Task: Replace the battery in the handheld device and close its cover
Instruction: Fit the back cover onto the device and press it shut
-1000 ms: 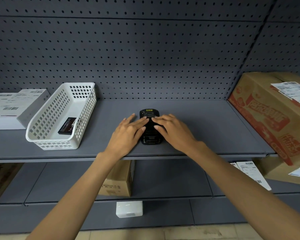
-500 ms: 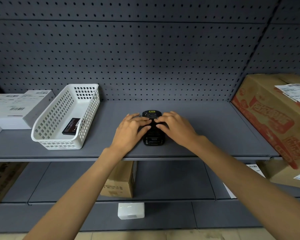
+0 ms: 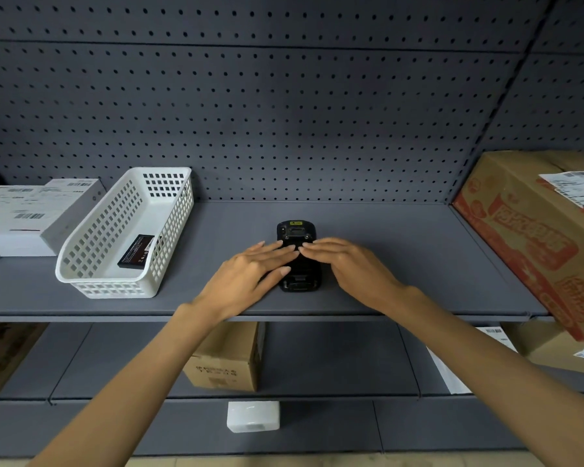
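Both hands have flattened since a second ago: left hand (image 3: pixel 250 278) and right hand (image 3: pixel 348 264) lie open, gripping nothing, pressing the handheld device (image 3: pixel 298 261) mid-shelf (image 3: pixel 402 264) near its front edge; uneven pressure could leave the cover unlatched

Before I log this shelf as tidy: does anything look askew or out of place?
Only the large cardboard box at the right: it sits tilted and overhangs the shelf edge. The handheld device lies straight.
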